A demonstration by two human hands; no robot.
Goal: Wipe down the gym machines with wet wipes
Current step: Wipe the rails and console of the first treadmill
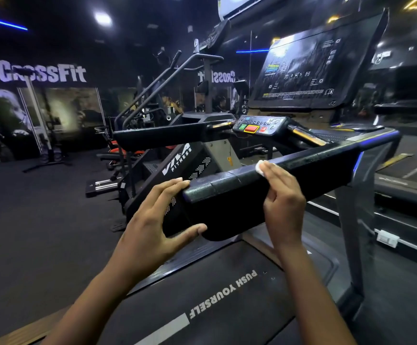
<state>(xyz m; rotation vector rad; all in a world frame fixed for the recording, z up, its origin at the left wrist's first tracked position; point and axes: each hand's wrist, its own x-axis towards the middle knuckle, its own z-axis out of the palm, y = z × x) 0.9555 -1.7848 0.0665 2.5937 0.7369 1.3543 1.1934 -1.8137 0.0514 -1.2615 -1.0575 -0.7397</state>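
We see the treadmill handrail (pixel 312 170) run from its near end up toward the console (pixel 261 125). Our right hand (pixel 284 205) presses the wet wipe (pixel 260 168) flat-fingered on the handrail's top edge (left hand (pixel 150 227) spread wide, touching the near end).

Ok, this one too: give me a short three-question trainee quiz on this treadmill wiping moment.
1. Which hand presses the white wipe onto the treadmill handrail?
2. True or false: the left hand holds a second wipe.
3. The print on the belt reads: A) PUSH YOURSELF B) CrossFit C) KEEP GOING

Key: 1, the right hand. 2, false: it touches the handrail's near end with bare, straight fingers. 3, A.
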